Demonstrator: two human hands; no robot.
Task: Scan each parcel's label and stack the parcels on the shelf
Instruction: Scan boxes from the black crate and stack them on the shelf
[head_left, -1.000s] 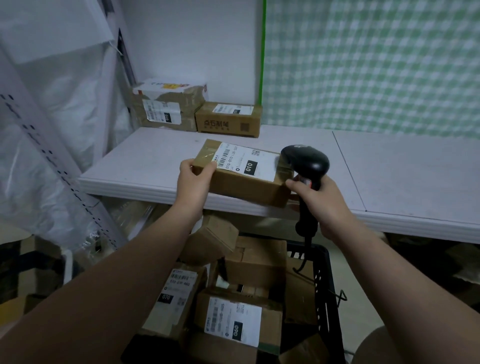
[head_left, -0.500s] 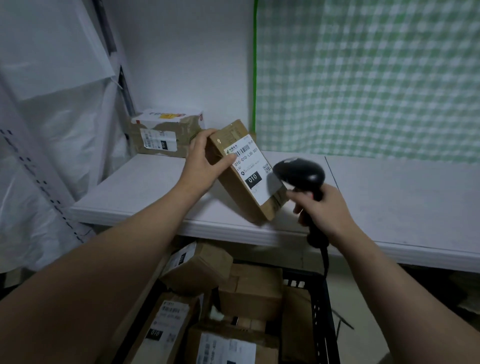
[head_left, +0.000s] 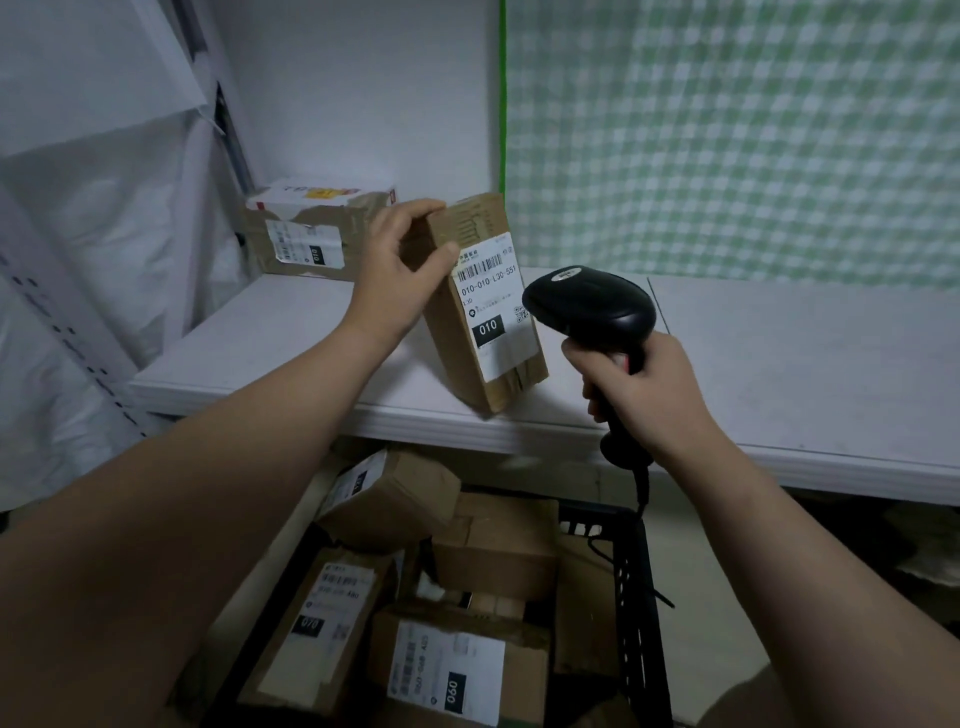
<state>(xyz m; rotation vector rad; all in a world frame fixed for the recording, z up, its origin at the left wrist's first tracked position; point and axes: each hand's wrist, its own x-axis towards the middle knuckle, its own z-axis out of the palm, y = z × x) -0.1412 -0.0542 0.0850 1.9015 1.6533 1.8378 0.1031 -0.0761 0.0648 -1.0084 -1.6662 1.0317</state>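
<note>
Parcel of brown cardboard (head_left: 488, 332), white 010 label facing up, leans tilted at the front of the white shelf (head_left: 260, 343). Left grip (head_left: 400, 275) curls round its top corner; right grip (head_left: 644, 395) clasps the black handheld scanner (head_left: 592, 306) just beside the label.

The white shelf (head_left: 779, 364) carries a taped parcel (head_left: 311, 239) at its back left corner and a tilted labelled parcel (head_left: 491, 332) whose lower end seems to rest near the front edge.
</note>
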